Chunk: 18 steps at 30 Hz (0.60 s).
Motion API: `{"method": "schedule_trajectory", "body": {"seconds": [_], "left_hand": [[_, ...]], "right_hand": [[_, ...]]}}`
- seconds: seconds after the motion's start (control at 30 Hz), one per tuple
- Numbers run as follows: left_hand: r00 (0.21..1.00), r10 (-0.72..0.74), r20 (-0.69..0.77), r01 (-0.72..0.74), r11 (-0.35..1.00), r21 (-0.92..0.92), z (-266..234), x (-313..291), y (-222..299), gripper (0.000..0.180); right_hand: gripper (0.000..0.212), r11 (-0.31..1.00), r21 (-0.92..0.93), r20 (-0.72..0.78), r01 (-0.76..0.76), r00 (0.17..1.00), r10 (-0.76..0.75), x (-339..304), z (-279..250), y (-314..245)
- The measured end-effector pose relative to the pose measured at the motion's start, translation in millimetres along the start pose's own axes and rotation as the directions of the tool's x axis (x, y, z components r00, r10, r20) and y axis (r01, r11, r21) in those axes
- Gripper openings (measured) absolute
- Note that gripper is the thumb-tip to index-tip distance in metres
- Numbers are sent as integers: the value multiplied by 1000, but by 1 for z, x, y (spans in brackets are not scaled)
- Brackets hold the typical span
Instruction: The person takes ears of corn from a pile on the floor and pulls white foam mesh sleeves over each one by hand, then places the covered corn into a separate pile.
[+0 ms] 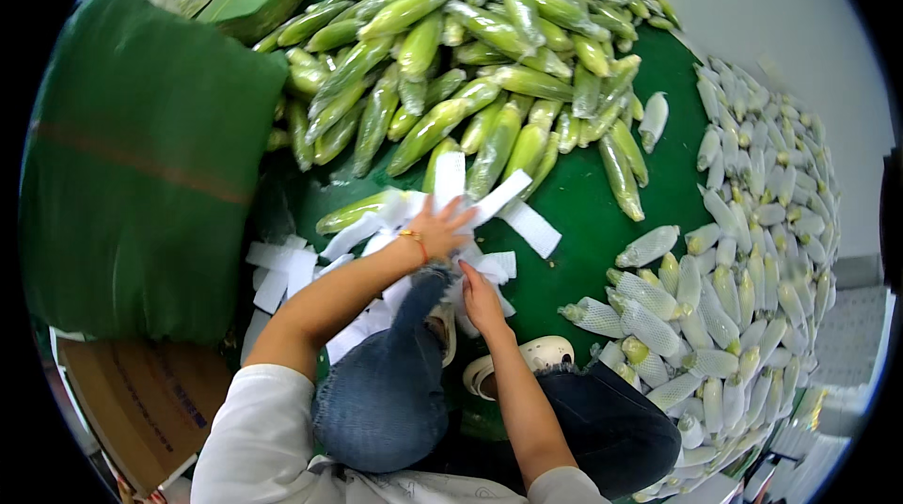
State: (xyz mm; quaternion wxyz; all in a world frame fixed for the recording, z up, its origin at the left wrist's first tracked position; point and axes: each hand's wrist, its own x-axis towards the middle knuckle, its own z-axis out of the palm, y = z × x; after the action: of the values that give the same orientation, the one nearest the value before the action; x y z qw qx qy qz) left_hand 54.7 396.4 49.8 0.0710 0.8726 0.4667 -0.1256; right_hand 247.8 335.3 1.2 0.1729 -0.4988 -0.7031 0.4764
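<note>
My left hand (438, 229) has its fingers spread over a heap of flat white foam net sleeves (451, 177). A red and yellow band circles that wrist. My right hand (481, 299) is a little nearer and to the right, its fingers closed on a white foam sleeve (493, 266) at the edge of the heap. Just beyond the hands lie green ears of corn (437, 133) wrapped in clear film, the front of a large pile. One wrapped ear (353, 214) rests left of my left hand. More white sleeves (285, 266) lie loose at the left.
At right spreads a big pile of corn ears in white foam nets (729, 316). A tall green-covered bundle (150, 165) stands at left, with a cardboard box (141, 410) below it. My knees and white clogs (544, 352) are close under my hands on the green floor (574, 264).
</note>
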Motion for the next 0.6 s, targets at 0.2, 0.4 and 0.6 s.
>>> {"method": "schedule_trajectory", "body": {"seconds": [0.2, 0.4, 0.6], "left_hand": [[918, -71, 390, 9, 987, 159, 58, -58, -44, 20], [997, -65, -29, 53, 955, -291, -35, -26, -41, 25], [914, -196, -356, -127, 693, -709, -55, 101, 12, 14]], "right_hand": [[38, 966, -222, 175, -133, 969, 174, -26, -41, 54], [18, 973, 77, -389, -220, 892, 232, -4, -75, 23], [36, 940, -299, -267, -166, 960, 84, 87, -147, 106]]}}
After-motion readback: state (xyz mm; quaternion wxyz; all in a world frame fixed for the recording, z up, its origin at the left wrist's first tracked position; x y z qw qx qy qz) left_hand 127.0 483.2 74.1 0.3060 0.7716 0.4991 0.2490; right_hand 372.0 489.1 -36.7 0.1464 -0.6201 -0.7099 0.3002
